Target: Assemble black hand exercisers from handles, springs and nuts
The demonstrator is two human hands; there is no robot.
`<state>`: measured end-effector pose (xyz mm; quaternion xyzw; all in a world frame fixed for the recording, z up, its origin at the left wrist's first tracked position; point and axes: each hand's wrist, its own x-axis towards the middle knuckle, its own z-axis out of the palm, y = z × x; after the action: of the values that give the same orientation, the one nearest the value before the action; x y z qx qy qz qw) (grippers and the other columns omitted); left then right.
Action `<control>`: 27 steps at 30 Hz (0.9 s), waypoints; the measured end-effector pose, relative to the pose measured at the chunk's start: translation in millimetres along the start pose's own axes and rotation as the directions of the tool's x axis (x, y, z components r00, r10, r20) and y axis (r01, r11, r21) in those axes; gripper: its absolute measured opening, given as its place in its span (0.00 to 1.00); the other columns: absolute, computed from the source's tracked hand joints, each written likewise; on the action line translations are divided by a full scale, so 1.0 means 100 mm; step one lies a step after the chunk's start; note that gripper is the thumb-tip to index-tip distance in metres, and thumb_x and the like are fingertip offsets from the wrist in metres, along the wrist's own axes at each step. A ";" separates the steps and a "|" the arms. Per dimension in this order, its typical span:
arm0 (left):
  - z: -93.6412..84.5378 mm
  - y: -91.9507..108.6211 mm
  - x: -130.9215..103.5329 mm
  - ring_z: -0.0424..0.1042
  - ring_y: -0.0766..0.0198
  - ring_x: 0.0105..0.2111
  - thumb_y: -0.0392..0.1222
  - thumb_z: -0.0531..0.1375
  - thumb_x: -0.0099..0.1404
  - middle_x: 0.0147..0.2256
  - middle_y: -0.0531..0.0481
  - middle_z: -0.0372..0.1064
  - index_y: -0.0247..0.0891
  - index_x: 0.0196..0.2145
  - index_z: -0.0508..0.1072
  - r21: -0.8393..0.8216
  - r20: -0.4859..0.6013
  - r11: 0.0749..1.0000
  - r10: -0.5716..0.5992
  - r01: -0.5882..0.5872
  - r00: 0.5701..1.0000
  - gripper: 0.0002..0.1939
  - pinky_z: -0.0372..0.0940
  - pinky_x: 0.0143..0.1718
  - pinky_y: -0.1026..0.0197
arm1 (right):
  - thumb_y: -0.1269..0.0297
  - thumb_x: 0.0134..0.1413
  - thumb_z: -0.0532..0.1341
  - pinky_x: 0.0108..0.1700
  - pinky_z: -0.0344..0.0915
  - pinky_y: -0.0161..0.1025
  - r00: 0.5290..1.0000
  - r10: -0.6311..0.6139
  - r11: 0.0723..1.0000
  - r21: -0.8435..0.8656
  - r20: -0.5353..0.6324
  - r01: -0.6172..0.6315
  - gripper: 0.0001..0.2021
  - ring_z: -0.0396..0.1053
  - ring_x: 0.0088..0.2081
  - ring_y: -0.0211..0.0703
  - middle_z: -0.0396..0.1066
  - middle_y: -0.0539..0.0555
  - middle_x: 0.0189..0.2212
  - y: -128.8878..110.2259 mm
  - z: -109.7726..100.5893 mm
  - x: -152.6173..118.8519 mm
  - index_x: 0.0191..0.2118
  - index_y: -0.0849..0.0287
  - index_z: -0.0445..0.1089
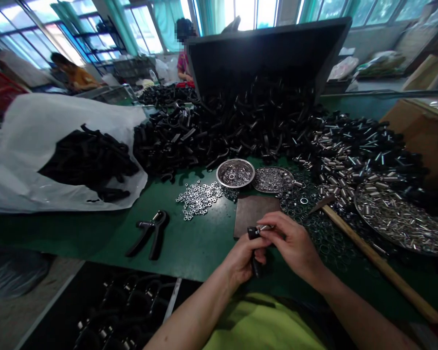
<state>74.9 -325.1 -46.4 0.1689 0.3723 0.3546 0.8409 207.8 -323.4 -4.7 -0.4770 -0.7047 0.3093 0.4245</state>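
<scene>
My left hand point(244, 257) is closed around a black plastic handle point(256, 268), whose rounded end shows above the fingers. A small coiled metal spring point(265, 227) sits against that end, pinched by my right hand point(290, 240). Whether the spring is seated in the handle I cannot tell. Just beyond both hands lies a flat brown metal block point(246, 210). To the left on the green table point(199, 245), a V-shaped black hand grip exerciser point(151, 234) with a spring at its top lies by itself.
Loose nuts point(200, 198) lie beside a metal bowl point(235, 173) of small rings. Black handles point(219, 126) are heaped behind. A hammer point(379, 260), thin rings, and a tray of springs point(401, 216) occupy the right. A white sack point(69, 109) stands left; two people sit farther back.
</scene>
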 end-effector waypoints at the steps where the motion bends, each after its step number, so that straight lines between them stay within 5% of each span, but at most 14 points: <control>1: 0.00 0.00 0.00 0.49 0.78 0.17 0.35 0.66 0.49 0.19 0.61 0.50 0.35 0.29 0.63 0.041 0.006 0.999 0.016 -0.017 1.000 0.14 0.47 0.17 0.74 | 0.76 0.53 0.57 0.42 0.64 0.36 1.000 0.001 1.000 -0.021 0.020 0.000 0.12 0.69 0.41 0.40 0.70 0.51 0.38 0.00 0.00 0.00 0.40 0.54 0.71; 6: 0.04 0.04 -0.08 0.53 0.76 0.19 0.39 0.65 0.49 0.22 0.58 0.56 0.35 0.34 0.66 0.398 -0.001 0.914 0.093 -0.085 0.996 0.14 0.47 0.17 0.72 | 0.73 0.52 0.58 0.40 0.64 0.36 0.988 0.140 0.990 0.016 0.066 -0.142 0.10 0.69 0.38 0.39 0.71 0.50 0.35 0.06 0.05 0.00 0.39 0.55 0.71; 11: -0.05 0.04 -0.19 0.51 0.74 0.15 0.46 0.65 0.50 0.18 0.61 0.54 0.36 0.35 0.65 0.549 0.060 0.835 -0.075 0.030 0.995 0.18 0.46 0.16 0.69 | 0.62 0.54 0.58 0.33 0.66 0.38 0.912 0.335 0.898 0.213 0.237 -0.385 0.10 0.70 0.32 0.42 0.71 0.50 0.30 0.39 -0.03 0.01 0.41 0.57 0.69; 14: -0.16 0.02 -0.22 0.52 0.74 0.16 0.49 0.63 0.54 0.18 0.59 0.54 0.36 0.33 0.64 0.474 0.116 0.881 -0.065 0.002 0.991 0.16 0.48 0.17 0.69 | 0.61 0.57 0.55 0.39 0.64 0.41 0.959 0.280 0.948 -0.167 0.038 -0.270 0.09 0.68 0.37 0.45 0.71 0.53 0.33 0.70 -0.25 0.04 0.36 0.57 0.71; 17: -0.23 0.04 -0.22 0.54 0.73 0.18 0.52 0.62 0.56 0.20 0.58 0.55 0.35 0.39 0.66 0.451 0.073 0.890 0.034 -0.063 0.997 0.20 0.50 0.19 0.69 | 0.63 0.55 0.56 0.43 0.61 0.44 0.976 0.192 0.762 -0.613 -0.099 -0.212 0.08 0.65 0.42 0.49 0.69 0.57 0.34 0.98 -0.44 0.07 0.31 0.57 0.72; 21: -0.25 0.11 -0.20 0.57 0.72 0.21 0.57 0.60 0.57 0.23 0.57 0.57 0.33 0.45 0.66 0.485 -0.003 0.866 0.143 -0.124 0.990 0.26 0.54 0.21 0.69 | 0.62 0.57 0.53 0.40 0.60 0.43 0.971 0.229 0.617 -0.760 -0.074 -0.204 0.11 0.64 0.42 0.50 0.67 0.57 0.34 1.15 -0.51 0.09 0.30 0.56 0.72; 24: -0.24 0.16 -0.17 0.55 0.73 0.20 0.61 0.57 0.58 0.24 0.57 0.56 0.35 0.36 0.66 0.448 -0.065 0.880 0.209 -0.159 0.976 0.24 0.52 0.19 0.69 | 0.62 0.58 0.51 0.43 0.60 0.44 0.975 0.174 0.674 -0.705 -0.139 -0.221 0.11 0.64 0.43 0.51 0.67 0.58 0.36 1.12 -0.49 0.10 0.31 0.58 0.68; 27: -0.22 0.17 -0.11 0.56 0.73 0.20 0.64 0.56 0.56 0.24 0.57 0.57 0.36 0.32 0.64 0.410 -0.098 0.896 0.226 -0.168 0.969 0.25 0.51 0.17 0.69 | 0.58 0.58 0.50 0.42 0.62 0.43 0.963 0.209 0.877 -0.403 -0.170 -0.261 0.10 0.67 0.40 0.48 0.68 0.57 0.35 0.93 -0.39 0.11 0.35 0.58 0.64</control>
<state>45.0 -320.8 -46.1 0.3478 0.4768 0.3659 0.7196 278.5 -279.4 -61.7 -0.6573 -0.6643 0.1694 0.3129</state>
